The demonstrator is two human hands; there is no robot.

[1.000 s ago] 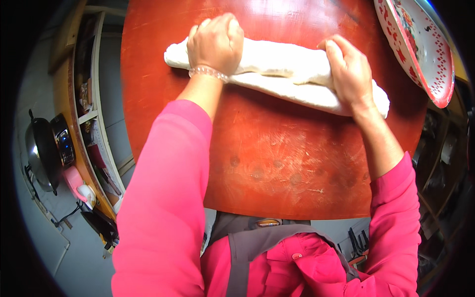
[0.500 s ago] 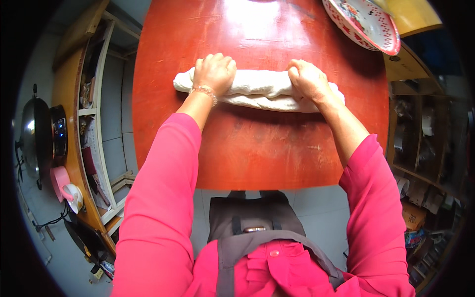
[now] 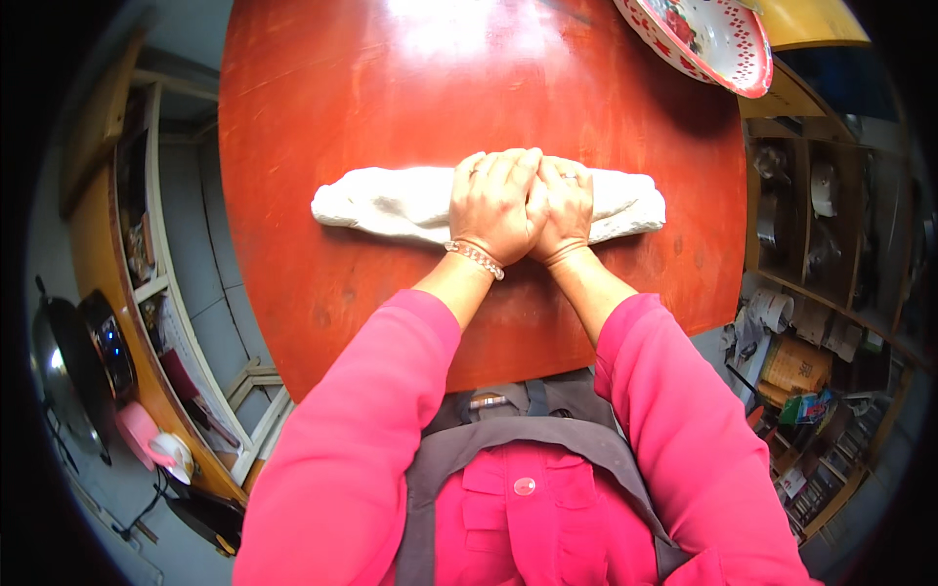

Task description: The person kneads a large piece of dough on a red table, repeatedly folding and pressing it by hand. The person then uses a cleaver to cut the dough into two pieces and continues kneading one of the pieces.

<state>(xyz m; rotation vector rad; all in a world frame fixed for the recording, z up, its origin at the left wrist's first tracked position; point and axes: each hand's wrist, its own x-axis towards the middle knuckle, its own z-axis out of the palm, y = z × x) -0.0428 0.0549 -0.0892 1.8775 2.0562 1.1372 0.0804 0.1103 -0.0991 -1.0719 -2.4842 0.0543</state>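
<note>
Both hands (image 3: 528,205) press mid-dough (image 3: 391,203); red table (image 3: 391,88) open around.

Both hands cover the dough roll's (image 3: 391,203) middle; the spotted bowl (image 3: 718,44) is cut off.

Red-brown wooden tabletop (image 3: 391,88) spreading in front of you, gloss catching light at far edge. Long pale dough roll (image 3: 391,203) lying crosswise on tabletop near middle, ends sticking out left and right past your hands. White bowl with red dots (image 3: 718,39) sitting at far right corner, rim overhanging tabletop edge. Faint flour marks showing on near part.
</note>
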